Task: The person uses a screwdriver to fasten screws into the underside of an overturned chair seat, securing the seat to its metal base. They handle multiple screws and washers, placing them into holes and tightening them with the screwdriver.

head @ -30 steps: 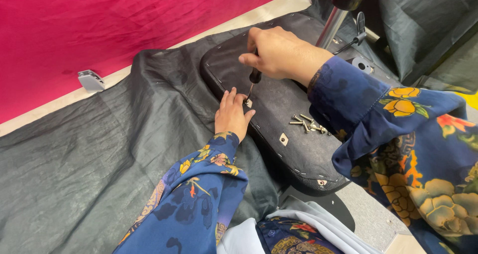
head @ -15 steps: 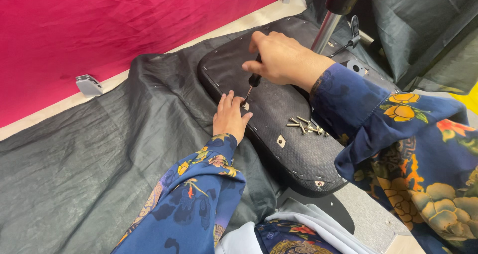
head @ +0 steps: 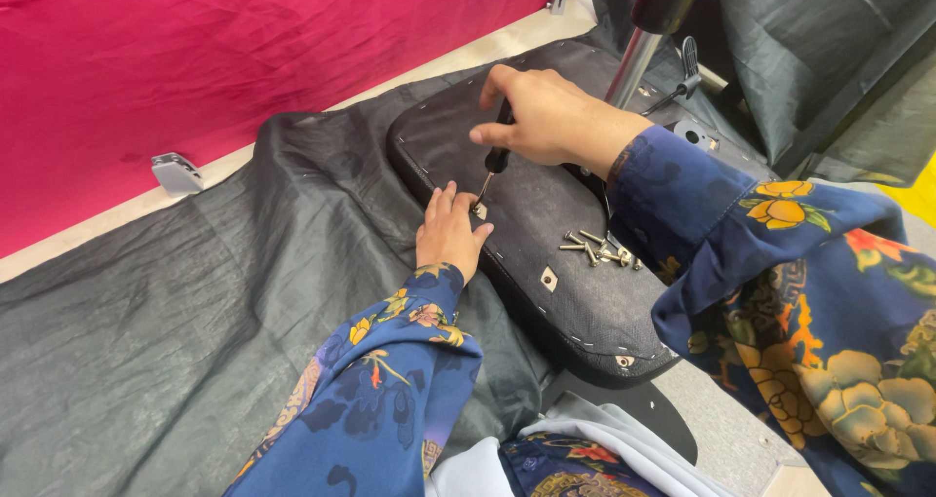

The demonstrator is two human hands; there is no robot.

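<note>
Nearest: both forearms in dark blue floral sleeves, reaching forward over a grey woven sheet spread on the floor.

Left hand laid flat, fingers spread and pressing on the edge of the upturned black fabric-covered chair seat, fingertips just beside the tool tip — presumably to steady the seat and guide the tip.

Right hand curled shut around the black handle of a slim screwdriver, held nearly upright, slightly tilted, tip down at a small pale fixing point near the seat's left rim. Grip from above — reads as a turning hold.

Small loose heap of silver screws lying on the seat underside itself, between the two arms, near the right sleeve; kept there within reach, no dish or box under them. No container in view holding anything.

Further: shiny metal column rising from the seat base, black lever beside it.

Farthest: small grey metal bracket on the pale floor strip, well apart from the seat, against a magenta cloth backdrop.
</note>
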